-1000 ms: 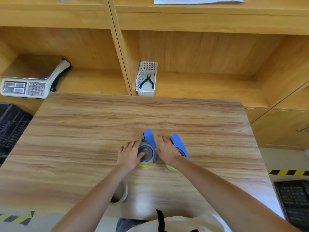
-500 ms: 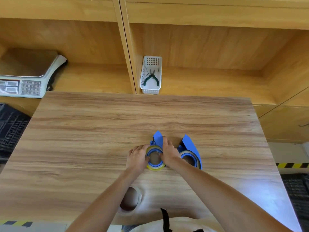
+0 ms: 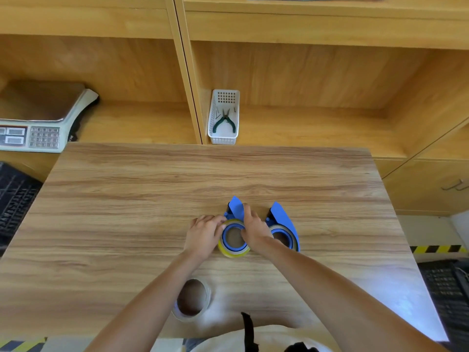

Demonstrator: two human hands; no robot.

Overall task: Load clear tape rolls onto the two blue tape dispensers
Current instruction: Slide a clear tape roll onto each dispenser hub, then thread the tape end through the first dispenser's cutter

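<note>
Two blue tape dispensers lie side by side on the wooden table [image 3: 127,199]. The left dispenser [image 3: 234,208] carries a yellowish clear tape roll [image 3: 232,252] around its blue hub. My left hand [image 3: 204,235] grips that roll's left side with curled fingers. My right hand [image 3: 253,228] holds the roll's right side, its fingers reaching up onto the dispenser's blue blade guard. The right dispenser [image 3: 281,217] also has a tape roll [image 3: 283,228] on its hub, apart from my hands. A spare roll [image 3: 193,299] lies flat near the table's front edge, partly behind my left forearm.
A white basket [image 3: 223,118] with green-handled pliers stands on the shelf behind the table. A weighing scale [image 3: 38,118] sits on the shelf at left. Black crates stand at the far left [image 3: 15,196] and lower right [image 3: 446,288].
My right hand moved off the right dispenser onto the left one, uncovering the right roll. My left hand closed tighter on the left roll. The camera view shifted slightly.
</note>
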